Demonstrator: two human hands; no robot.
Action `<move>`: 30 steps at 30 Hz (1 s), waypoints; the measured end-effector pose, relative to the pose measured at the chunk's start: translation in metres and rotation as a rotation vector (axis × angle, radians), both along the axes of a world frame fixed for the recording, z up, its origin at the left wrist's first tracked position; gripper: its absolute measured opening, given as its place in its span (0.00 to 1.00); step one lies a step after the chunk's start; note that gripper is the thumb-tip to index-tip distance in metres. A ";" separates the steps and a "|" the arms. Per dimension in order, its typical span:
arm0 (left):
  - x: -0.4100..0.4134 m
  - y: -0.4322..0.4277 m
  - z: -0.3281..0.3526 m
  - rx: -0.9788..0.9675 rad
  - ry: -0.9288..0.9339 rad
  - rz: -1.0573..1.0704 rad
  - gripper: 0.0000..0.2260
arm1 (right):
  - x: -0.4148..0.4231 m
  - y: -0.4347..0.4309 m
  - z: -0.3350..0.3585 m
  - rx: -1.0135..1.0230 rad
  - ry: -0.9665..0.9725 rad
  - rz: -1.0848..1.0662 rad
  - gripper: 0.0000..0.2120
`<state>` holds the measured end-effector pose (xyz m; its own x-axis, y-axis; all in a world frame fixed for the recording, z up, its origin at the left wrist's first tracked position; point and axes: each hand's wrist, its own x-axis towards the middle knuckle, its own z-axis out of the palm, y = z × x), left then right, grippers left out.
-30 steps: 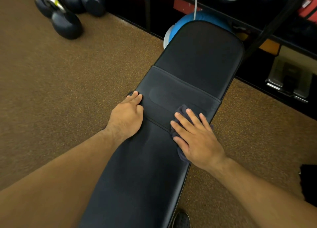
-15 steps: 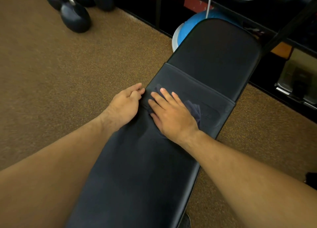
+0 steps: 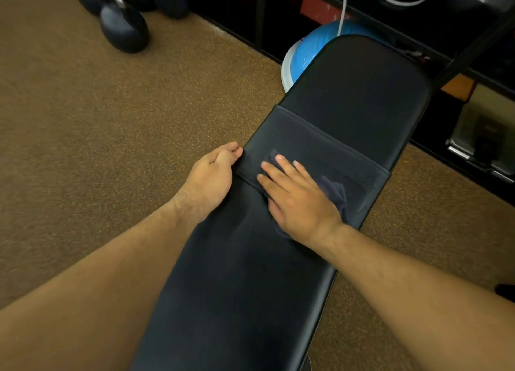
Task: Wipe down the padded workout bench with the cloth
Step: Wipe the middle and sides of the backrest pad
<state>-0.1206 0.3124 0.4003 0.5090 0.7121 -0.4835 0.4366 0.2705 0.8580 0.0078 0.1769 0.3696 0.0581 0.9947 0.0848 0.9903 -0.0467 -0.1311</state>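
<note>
Bench point(image 3: 250, 287): black, padded, running from the near edge towards a dark rack point(image 3: 362, 5), standing on brown carpet point(image 3: 111, 147). Cloth point(image 3: 333, 191): dark, lay on the bench's middle band, mostly covered. Right hand point(image 3: 298, 200): flat on the cloth, fingers straight and spread, pressing it to the pad. Left hand point(image 3: 211, 175): at the bench's left edge, fingers curled round that edge. Kettlebells point(image 3: 122, 27): on the carpet, far left. Blue dome point(image 3: 309, 50): just behind the bench's far end.

Black padded bench point(image 3: 242, 281), dark navy cloth point(image 3: 333, 191), speckled brown carpet point(image 3: 111, 136), bright blue ball point(image 3: 312, 50), black kettlebells point(image 3: 122, 27)
</note>
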 end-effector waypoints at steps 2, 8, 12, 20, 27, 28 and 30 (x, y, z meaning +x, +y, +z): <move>0.001 0.001 -0.001 -0.051 -0.058 0.013 0.22 | -0.004 0.020 0.001 0.006 0.023 0.003 0.17; 0.006 -0.001 0.005 -0.103 -0.085 0.063 0.20 | -0.008 0.038 0.002 -0.033 0.107 -0.059 0.18; 0.005 -0.003 0.003 -0.067 -0.066 0.024 0.21 | 0.003 -0.007 0.003 -0.049 0.104 -0.091 0.19; 0.000 -0.004 0.001 -0.035 0.013 -0.012 0.33 | 0.014 -0.066 0.003 -0.073 0.027 -0.118 0.21; 0.002 -0.007 -0.003 0.027 -0.021 -0.010 0.31 | -0.019 0.045 0.005 -0.119 0.111 -0.117 0.21; 0.003 -0.009 -0.003 0.040 -0.018 -0.005 0.32 | -0.020 0.046 0.004 -0.121 0.113 -0.122 0.21; 0.005 -0.013 -0.001 0.084 0.002 0.024 0.32 | -0.017 0.032 0.003 -0.115 0.099 -0.099 0.22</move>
